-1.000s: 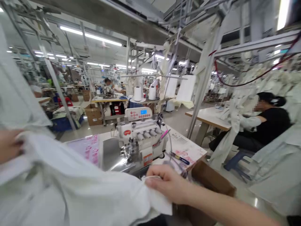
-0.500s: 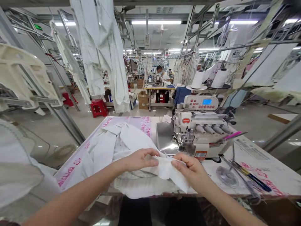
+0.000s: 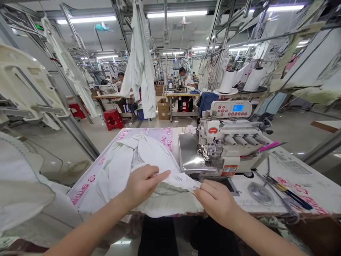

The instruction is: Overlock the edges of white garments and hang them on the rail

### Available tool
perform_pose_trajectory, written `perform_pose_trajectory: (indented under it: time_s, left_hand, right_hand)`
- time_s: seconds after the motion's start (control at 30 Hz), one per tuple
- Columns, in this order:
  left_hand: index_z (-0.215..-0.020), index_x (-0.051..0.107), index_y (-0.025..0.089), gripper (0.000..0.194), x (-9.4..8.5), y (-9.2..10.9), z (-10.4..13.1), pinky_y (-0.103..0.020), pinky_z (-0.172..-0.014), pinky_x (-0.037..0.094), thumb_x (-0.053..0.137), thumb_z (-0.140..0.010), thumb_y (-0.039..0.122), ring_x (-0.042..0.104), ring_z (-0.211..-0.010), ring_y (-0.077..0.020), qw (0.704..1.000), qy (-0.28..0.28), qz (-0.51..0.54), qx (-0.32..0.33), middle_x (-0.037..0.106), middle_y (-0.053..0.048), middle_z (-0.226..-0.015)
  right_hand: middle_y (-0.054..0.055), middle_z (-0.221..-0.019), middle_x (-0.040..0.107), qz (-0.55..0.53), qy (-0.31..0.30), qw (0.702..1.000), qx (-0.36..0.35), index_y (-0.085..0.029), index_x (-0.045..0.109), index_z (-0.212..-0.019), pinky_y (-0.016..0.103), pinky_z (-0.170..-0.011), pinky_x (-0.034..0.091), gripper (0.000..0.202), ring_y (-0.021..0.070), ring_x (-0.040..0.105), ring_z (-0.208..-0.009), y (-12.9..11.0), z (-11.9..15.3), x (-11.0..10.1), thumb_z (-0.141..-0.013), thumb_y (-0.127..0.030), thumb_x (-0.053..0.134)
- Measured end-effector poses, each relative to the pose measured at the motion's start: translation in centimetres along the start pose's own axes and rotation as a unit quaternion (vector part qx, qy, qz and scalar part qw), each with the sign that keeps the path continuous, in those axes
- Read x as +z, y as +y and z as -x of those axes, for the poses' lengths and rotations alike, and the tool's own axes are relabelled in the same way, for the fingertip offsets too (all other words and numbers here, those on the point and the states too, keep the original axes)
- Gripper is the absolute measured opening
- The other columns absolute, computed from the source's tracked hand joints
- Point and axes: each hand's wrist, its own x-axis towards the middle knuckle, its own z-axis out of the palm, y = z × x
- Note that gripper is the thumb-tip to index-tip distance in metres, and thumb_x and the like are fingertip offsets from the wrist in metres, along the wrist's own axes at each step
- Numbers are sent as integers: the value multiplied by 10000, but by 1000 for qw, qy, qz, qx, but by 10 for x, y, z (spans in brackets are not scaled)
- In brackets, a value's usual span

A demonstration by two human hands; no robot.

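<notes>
The right hand (image 3: pixel 217 201) held out a pinched edge of the white cloth (image 3: pixel 114 170) near the sewing machine (image 3: pixel 229 142), while the left hand (image 3: pixel 141 183) touched it, grip unclear.

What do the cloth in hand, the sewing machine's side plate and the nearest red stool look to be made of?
Soft white cloth: matte woven fabric, likely cotton or a blend; creases and loose folds.
Flat silver machine plate: polished metal, probably steel; bright mirror-like highlights.
Red stool: probably moulded plastic; uniform colour.
</notes>
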Motion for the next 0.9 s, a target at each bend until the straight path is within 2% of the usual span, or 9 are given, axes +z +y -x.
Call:
perform_pose_trajectory:
  time_s: [0.17,0.3,0.4,0.47,0.53,0.6,0.63,0.77,0.9]
  left_hand:
    - [-1014,574,303,382,16,22,13,-326,-762,350,495,-735,55,461,-817,-152,985,124,-21,-119,519,-30,-858]
    - [-994,565,224,239,16,43,16,-256,-699,408,408,-826,162,512,-797,-130,925,61,166,-337,551,-18,-815]
    - [-893,599,209,176,-1,39,-3,-226,-683,412,440,-818,220,537,-768,-119,917,28,170,-359,589,0,-812]
    - [-887,610,208,179,-8,28,-32,-222,-624,397,452,-806,230,528,-696,-117,950,15,105,-295,576,0,-733]
    - [-903,617,206,202,-2,16,-69,-233,-580,365,448,-794,226,500,-632,-125,980,-23,24,-194,538,-3,-648]
    - [-851,631,193,204,23,10,-105,-254,-607,358,442,-774,206,497,-636,-140,991,-98,2,-96,539,-14,-641]
    - [-810,633,185,195,40,9,-118,-261,-630,361,444,-764,198,505,-654,-146,987,-142,28,-73,554,-19,-661]
    - [-720,597,164,155,103,11,-140,-235,-628,385,450,-747,202,542,-690,-143,961,-198,141,-133,607,-21,-737]
    - [-741,587,155,151,126,9,-142,-238,-583,392,452,-733,222,553,-660,-156,952,-172,164,-192,624,-35,-721]
  right_hand:
    - [13,-575,416,-26,26,999,-19,-117,540,-835,264,-510,258,140,128,318,-564,0,5,8,-817,-57,415]
    - [20,-599,413,-65,-13,995,80,-126,535,-745,259,-493,237,185,125,326,-557,-2,4,8,-831,-81,378]
    - [9,-612,421,-236,-71,946,209,-139,487,-657,240,-496,259,201,112,363,-560,-8,-5,6,-836,-168,401]
    - [-6,-607,434,-434,-100,841,307,-141,488,-664,219,-489,287,214,99,383,-549,-16,-12,9,-817,-288,463]
    - [-25,-560,433,-617,-90,679,388,-141,497,-691,196,-424,278,293,76,366,-468,-23,-15,20,-759,-425,522]
    - [-48,-486,408,-715,-39,535,449,-144,480,-689,179,-347,227,385,51,306,-373,-25,-8,34,-684,-519,567]
    - [-61,-449,384,-725,-4,499,476,-147,464,-665,174,-323,197,409,42,272,-341,-23,-1,40,-656,-537,586]
    - [-73,-402,351,-667,63,516,534,-141,459,-608,168,-304,156,398,31,237,-315,-2,38,48,-671,-509,597]
    - [-46,-484,412,-627,66,576,520,-121,514,-631,182,-370,232,360,46,302,-396,24,54,36,-699,-466,589]
